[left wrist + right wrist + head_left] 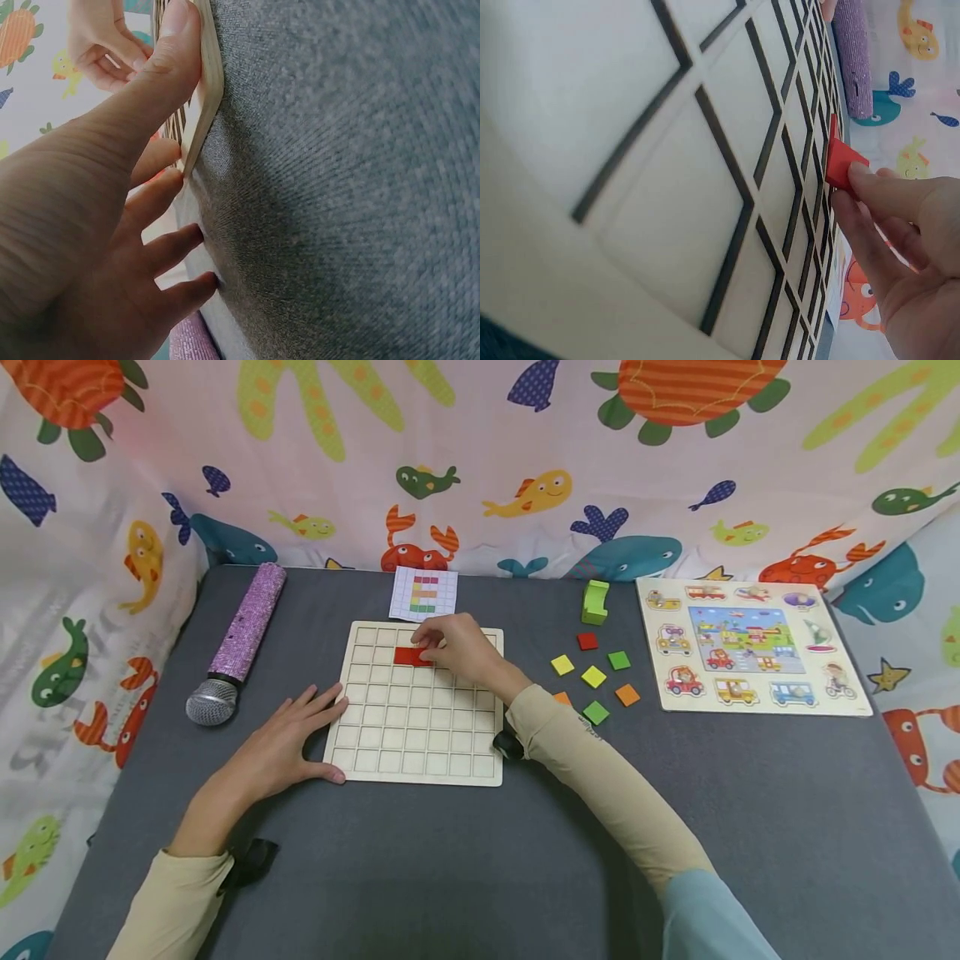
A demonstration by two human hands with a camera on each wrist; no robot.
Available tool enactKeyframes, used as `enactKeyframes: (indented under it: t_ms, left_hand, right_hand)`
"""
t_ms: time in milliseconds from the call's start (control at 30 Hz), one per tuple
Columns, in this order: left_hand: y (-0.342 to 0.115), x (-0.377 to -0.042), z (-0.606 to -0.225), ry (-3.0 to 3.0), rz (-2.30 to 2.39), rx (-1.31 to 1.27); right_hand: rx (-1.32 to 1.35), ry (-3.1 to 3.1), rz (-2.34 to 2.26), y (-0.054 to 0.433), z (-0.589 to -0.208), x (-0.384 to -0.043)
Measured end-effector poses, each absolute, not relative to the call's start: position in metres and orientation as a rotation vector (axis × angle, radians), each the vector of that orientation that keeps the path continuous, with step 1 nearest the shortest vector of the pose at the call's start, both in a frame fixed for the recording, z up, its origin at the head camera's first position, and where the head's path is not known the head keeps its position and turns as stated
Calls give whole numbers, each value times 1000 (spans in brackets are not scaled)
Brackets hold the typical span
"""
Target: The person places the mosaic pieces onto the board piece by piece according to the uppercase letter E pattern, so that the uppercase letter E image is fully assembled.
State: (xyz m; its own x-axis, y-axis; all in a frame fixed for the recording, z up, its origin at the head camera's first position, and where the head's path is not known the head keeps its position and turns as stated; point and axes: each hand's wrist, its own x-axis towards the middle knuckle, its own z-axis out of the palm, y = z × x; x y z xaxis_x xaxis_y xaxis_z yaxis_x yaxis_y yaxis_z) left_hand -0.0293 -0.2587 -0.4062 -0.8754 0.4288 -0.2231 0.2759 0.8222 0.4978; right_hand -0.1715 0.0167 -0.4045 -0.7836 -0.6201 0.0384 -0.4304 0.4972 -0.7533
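A wooden grid board (412,739) lies on the grey table. My right hand (461,647) is over its upper rows and pinches a red square tile (845,163) between thumb and fingertips, tilted just above the grid in the right wrist view. Beside that tile, red (405,656) also shows in a cell of the second row. My left hand (288,739) lies at the board's left side, fingers spread and straight. Its thumb (169,52) touches the board's near left corner, and the fingertips reach the left edge.
Right of the board lie several loose tiles: a red one (587,642), yellow, green and orange. Behind them stands a green block stack (596,602). A pattern card (401,602) touches the board's far side. A purple microphone (247,627) lies left; a picture puzzle (757,697) lies right.
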Motion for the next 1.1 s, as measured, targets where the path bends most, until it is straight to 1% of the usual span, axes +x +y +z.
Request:
enactKeyframes:
  t_ms: [400,667,867,1100]
  left_hand:
    - [-260,-28,-407,2682,676,539]
    - [-260,-29,-407,2676,671,547]
    - [-261,-29,-405,2679,657,536]
    - [-260,-28,-406,2678,673,536]
  right_hand:
    - [-744,2564,-1103,9,-410,-169]
    - [-788,2540,-1131,20,-404,-167]
    - [-780,2539,-1197,54,-395,-168]
    - [-709,2658,-1152,129,-388,-168]
